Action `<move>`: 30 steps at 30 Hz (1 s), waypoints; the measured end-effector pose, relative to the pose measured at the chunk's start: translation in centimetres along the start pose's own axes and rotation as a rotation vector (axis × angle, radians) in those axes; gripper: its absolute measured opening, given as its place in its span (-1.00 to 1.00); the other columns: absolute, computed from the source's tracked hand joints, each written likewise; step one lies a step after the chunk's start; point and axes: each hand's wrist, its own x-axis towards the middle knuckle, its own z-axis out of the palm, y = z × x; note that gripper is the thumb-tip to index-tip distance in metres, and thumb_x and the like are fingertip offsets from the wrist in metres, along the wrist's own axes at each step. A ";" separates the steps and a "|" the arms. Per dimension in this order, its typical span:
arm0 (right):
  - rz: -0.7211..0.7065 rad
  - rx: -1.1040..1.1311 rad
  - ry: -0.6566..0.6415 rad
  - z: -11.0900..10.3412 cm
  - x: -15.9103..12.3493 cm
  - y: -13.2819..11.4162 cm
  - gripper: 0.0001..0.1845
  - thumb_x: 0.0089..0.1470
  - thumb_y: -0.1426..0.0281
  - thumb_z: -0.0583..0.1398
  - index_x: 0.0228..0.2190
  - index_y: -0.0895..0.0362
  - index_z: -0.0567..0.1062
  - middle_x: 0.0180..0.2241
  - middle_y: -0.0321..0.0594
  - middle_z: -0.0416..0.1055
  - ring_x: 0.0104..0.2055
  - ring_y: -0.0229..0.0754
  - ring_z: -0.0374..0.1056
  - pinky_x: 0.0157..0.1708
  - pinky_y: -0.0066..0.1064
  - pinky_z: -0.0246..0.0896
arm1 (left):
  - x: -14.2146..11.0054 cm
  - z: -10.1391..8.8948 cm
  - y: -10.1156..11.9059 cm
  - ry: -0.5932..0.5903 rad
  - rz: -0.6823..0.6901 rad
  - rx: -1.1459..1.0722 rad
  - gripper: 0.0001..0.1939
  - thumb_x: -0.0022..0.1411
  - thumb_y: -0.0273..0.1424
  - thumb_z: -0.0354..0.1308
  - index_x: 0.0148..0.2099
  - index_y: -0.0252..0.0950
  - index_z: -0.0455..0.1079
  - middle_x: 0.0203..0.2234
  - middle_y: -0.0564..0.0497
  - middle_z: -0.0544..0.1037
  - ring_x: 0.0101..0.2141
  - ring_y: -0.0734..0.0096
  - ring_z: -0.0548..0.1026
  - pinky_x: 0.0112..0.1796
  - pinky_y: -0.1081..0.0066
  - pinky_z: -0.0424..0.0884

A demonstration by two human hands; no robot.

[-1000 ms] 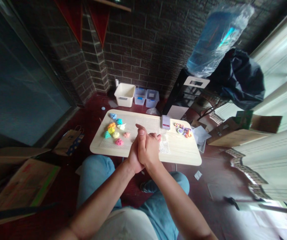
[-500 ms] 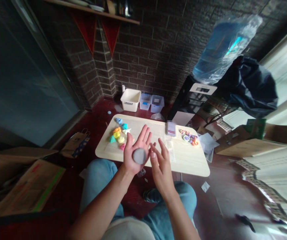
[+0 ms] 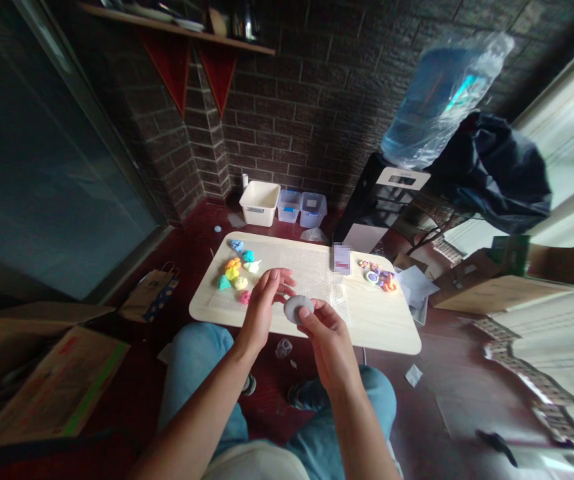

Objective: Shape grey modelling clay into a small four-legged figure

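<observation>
A flattened grey disc of what looks like modelling clay (image 3: 297, 309) is pinched between the thumb and fingers of my right hand (image 3: 331, 333), above the near side of the low table (image 3: 381, 327). Just left of the disc is my left hand (image 3: 265, 300), turned sideways with its fingers apart and nothing in it. Its fingertips come close to the disc; whether they touch it I cannot tell. Several coloured clay lumps lie at the table's left, among them a yellow lump (image 3: 231, 273), a teal lump (image 3: 249, 255) and a pink lump (image 3: 244, 297).
Small shaped clay pieces (image 3: 389, 281) and a small box-like item (image 3: 341, 259) lie on the table's right half. Behind it stand a white bin (image 3: 260, 203), clear bins (image 3: 313, 210) and a water dispenser (image 3: 367, 207). Cardboard boxes (image 3: 41, 380) flank both sides.
The grey disc has gone from my left palm into my right hand's pinch. My left hand has turned from palm-up to sideways.
</observation>
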 end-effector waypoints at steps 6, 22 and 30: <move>-0.002 0.010 0.075 -1.1 0.8 -0.8 -0.68 -0.26 0.26 0.46 -0.46 0.08 0.50 -0.45 -0.37 0.45 -0.39 -0.26 0.29 -0.29 -0.40 0.10 | -0.9 -1.1 1.2 -0.191 -0.103 0.233 -0.67 0.11 -0.10 0.27 -0.31 -0.31 0.51 -0.48 0.03 0.55 -0.42 0.40 0.46 -0.40 0.45 0.29; -0.026 -0.252 0.028 -2.4 1.5 -0.4 -0.63 -0.07 0.04 0.32 -0.50 0.11 0.60 -0.55 -0.28 0.43 -0.45 -0.24 0.22 -0.35 -0.37 0.06 | -0.7 -0.4 1.3 -0.139 -0.143 0.205 -0.72 -0.01 -0.20 0.38 -0.35 -0.32 0.57 -0.56 0.02 0.58 -0.49 0.40 0.48 -0.41 0.43 0.37; 0.125 -0.113 -0.007 -3.1 2.2 -0.7 -0.63 -0.14 0.07 0.38 -0.51 0.13 0.54 -0.55 -0.30 0.40 -0.46 -0.27 0.24 -0.44 -0.44 0.06 | 0.8 -0.7 -0.5 -0.131 -0.155 0.181 -0.70 0.01 -0.17 0.36 -0.36 -0.33 0.56 -0.54 0.01 0.57 -0.50 0.44 0.48 -0.45 0.47 0.31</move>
